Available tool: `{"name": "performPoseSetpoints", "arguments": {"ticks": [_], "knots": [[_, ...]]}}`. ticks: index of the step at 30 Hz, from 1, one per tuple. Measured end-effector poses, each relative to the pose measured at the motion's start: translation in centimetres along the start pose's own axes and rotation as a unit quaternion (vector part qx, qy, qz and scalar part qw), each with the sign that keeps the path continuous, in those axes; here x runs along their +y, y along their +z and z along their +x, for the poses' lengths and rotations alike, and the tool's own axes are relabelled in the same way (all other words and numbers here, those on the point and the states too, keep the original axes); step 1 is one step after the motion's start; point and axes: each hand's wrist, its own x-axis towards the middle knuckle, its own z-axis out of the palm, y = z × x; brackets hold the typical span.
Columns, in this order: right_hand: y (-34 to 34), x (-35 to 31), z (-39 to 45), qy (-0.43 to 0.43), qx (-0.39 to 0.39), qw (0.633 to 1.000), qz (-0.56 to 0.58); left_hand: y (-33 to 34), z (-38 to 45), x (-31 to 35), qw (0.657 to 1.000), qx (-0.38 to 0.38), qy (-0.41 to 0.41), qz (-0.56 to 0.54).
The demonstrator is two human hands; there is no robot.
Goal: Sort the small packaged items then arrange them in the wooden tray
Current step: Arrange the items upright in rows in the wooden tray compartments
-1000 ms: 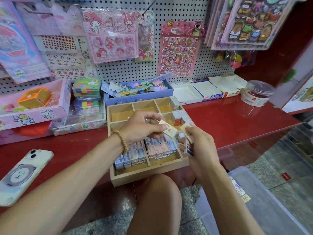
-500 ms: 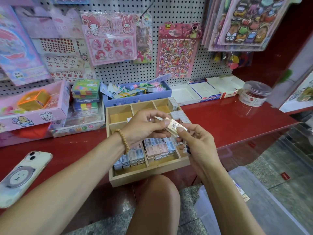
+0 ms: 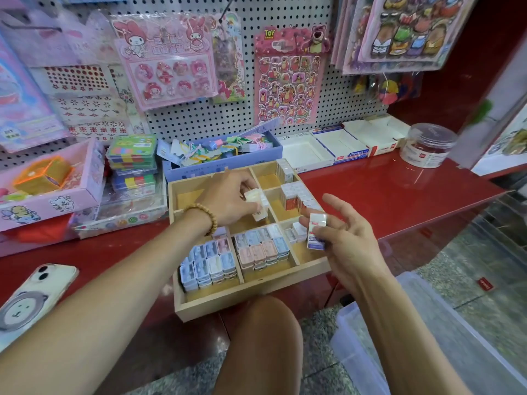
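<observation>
A wooden tray [image 3: 251, 290] with several compartments sits on the red counter. Its front compartments hold rows of small pastel blue and pink packs [image 3: 258, 248]. White boxed packs [image 3: 295, 195] stand in the right middle compartment. My left hand [image 3: 228, 199] reaches over the tray's middle and pinches a cream packaged item [image 3: 253, 195] above a compartment. My right hand [image 3: 346, 240] hovers over the tray's right front corner and holds a white packaged item with a blue end [image 3: 316, 230] between thumb and palm, the fingers spread.
A phone [image 3: 34, 295] lies on the counter at the left. Behind the tray stand a blue box of tags [image 3: 222, 163], white open boxes [image 3: 336, 146] and a clear jar [image 3: 427, 145]. A pink box [image 3: 48, 192] sits far left. A clear plastic bin [image 3: 427, 337] is on the floor.
The hands, together over the tray on one pack, have parted. My left hand carried the cream item back over the middle compartments. My right hand drew right and opened its fingers.
</observation>
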Motion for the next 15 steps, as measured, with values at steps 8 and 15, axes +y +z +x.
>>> {"name": "performPoseSetpoints", "arguments": {"ticks": [8, 15], "knots": [[-1.8, 0.2, 0.6, 0.001, 0.035, 0.999, -0.005, 3.7, 1.9, -0.9, 0.998, 0.005, 0.029, 0.054], [-2.3, 0.5, 0.7, -0.015, 0.048, 0.997, -0.055, 4.8, 1.4, -1.2, 0.999, 0.044, 0.026, 0.02]]}}
